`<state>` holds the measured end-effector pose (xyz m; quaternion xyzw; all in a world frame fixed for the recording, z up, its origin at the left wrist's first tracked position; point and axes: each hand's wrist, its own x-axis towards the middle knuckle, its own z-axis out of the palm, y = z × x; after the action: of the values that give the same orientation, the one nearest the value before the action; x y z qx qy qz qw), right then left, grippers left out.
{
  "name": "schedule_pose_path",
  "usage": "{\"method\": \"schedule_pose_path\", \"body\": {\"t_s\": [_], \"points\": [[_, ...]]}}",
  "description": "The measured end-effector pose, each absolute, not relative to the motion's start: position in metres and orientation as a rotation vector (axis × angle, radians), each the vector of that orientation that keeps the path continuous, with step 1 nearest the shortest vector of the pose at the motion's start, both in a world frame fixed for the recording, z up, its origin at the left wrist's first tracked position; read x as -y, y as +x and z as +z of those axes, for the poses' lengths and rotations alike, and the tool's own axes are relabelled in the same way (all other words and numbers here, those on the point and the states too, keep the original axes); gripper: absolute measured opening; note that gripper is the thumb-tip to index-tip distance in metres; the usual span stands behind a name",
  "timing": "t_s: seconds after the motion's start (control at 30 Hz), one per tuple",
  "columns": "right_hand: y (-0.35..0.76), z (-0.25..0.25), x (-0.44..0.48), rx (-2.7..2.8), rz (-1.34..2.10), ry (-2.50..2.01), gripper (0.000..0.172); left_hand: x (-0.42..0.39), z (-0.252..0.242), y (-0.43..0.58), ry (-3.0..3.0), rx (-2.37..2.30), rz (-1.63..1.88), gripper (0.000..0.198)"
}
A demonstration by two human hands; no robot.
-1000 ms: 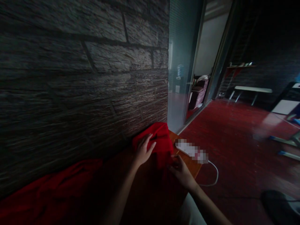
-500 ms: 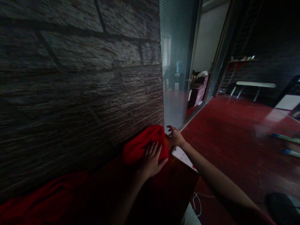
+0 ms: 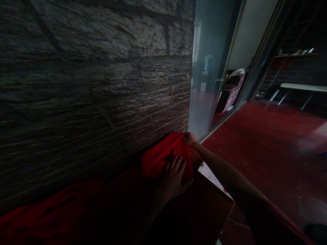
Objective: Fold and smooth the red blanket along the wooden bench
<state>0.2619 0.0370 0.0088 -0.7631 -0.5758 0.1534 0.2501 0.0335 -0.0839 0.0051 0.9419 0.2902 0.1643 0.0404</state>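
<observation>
Hands first, working outward: what is each one doing?

— The left hand (image 3: 176, 174) lies flat with fingers spread, pressing down on the near part of the red cloth (image 3: 160, 154). The right hand (image 3: 190, 138) reaches past it and looks closed on the cloth's far corner, pinching the fabric. Its fingertips are lost in the fold.

— Where does the cloth sit?

— Bunched on the wooden table (image 3: 209, 211), pushed against the brick wall (image 3: 89, 85) at the table's far end. More red fabric (image 3: 51, 214) lies in shadow at the near left.

— How would it handle?

— Soft and light, I'd judge. It slumps in folds and won't keep a shape. A corner or hem is the place to take it, with a flat palm to stop it sliding.

— Anything close to it?

— A white phone (image 3: 211, 176) lies just beside it near the table's right edge, partly under the right forearm. A dragged fold could nudge it off.

— And room to move?

— None to the left, where the wall is. To the right the table ends above open red floor (image 3: 268, 143). A glass partition (image 3: 209, 85) stands near, just past the far corner.
</observation>
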Motion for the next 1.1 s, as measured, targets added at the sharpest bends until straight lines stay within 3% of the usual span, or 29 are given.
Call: {"method": "schedule_pose_path", "body": {"t_s": [0.27, 0.43, 0.5, 0.6, 0.73, 1.1], "points": [[0.273, 0.012, -0.047, 1.699, 0.494, -2.099, 0.027, 0.087, 0.009, 0.037, 2.821, -0.925, 0.471, 0.083], [0.268, 0.012, -0.042, 1.702, 0.493, -2.12, 0.033, 0.047, 0.025, 0.007, 2.71, -0.932, 0.768, 0.054], [0.264, 0.011, -0.04, 1.681, 0.481, -2.146, 0.035, 0.025, 0.024, -0.019, 2.713, -1.065, 0.882, 0.059], [0.257, 0.009, -0.038, 1.636, 0.448, -2.189, 0.035, 0.002, 0.008, -0.055, 2.717, -1.27, 0.823, 0.076], [0.251, 0.005, -0.037, 1.593, 0.404, -2.201, 0.034, 0.0, -0.022, -0.073, 2.649, -1.388, 0.821, 0.06], [0.26, -0.005, -0.036, 1.546, 0.445, -2.153, 0.03, 0.005, -0.051, -0.072, 2.568, -1.617, 0.873, 0.058]]}}
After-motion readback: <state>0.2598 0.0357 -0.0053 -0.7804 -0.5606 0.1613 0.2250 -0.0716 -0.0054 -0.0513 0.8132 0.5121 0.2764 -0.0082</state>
